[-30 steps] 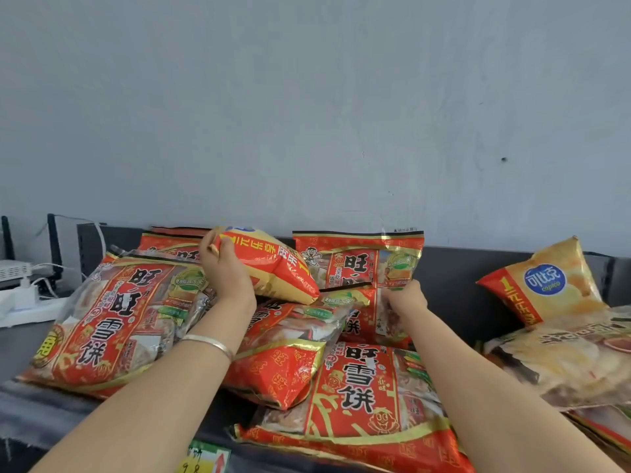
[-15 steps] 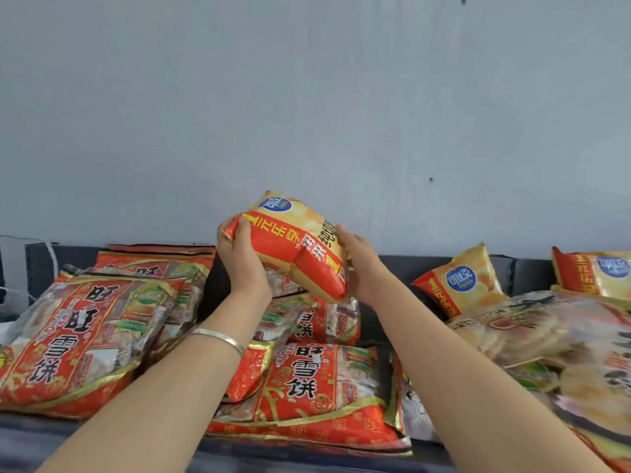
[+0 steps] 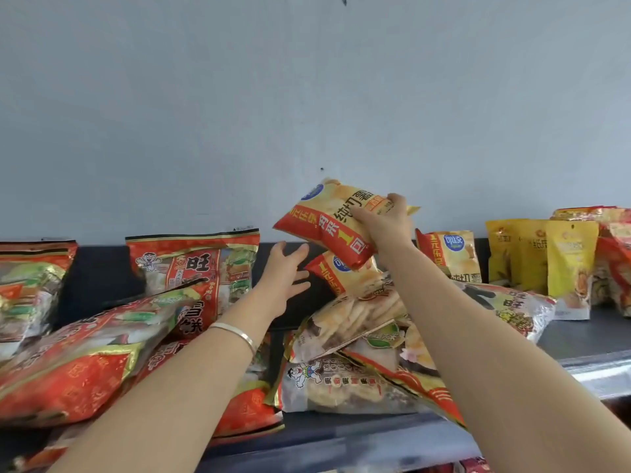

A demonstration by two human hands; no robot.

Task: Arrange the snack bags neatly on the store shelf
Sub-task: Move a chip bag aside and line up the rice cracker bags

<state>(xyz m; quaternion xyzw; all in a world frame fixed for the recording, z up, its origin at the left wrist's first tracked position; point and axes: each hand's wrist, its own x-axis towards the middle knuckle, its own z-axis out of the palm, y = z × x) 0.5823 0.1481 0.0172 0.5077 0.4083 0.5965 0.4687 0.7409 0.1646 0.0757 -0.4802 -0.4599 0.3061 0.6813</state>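
while the right hand (image 3: 387, 223) holds it, the chip bag (image 3: 333, 221) tilts, its length slanting down-right.

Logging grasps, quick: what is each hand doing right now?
Left hand: open, empty.
Right hand: closed on the yellow-and-red chip bag, held above the shelf.

Three yellow-and-red potato chip bags: one held aloft (image 3: 336, 223), one tilted below it (image 3: 341, 273), one upright against the back of the shelf (image 3: 450, 254); three upright yellow pouches (image 3: 570, 264) at the right, possibly more hidden; at least five large red rice cracker bags (image 3: 196, 271) on the left, overlapping; about three clear-fronted rice cracker bags (image 3: 348, 384) piled centre-right; two hands, the left (image 3: 285, 271) and the right (image 3: 386, 223); one silver bracelet (image 3: 239, 332).
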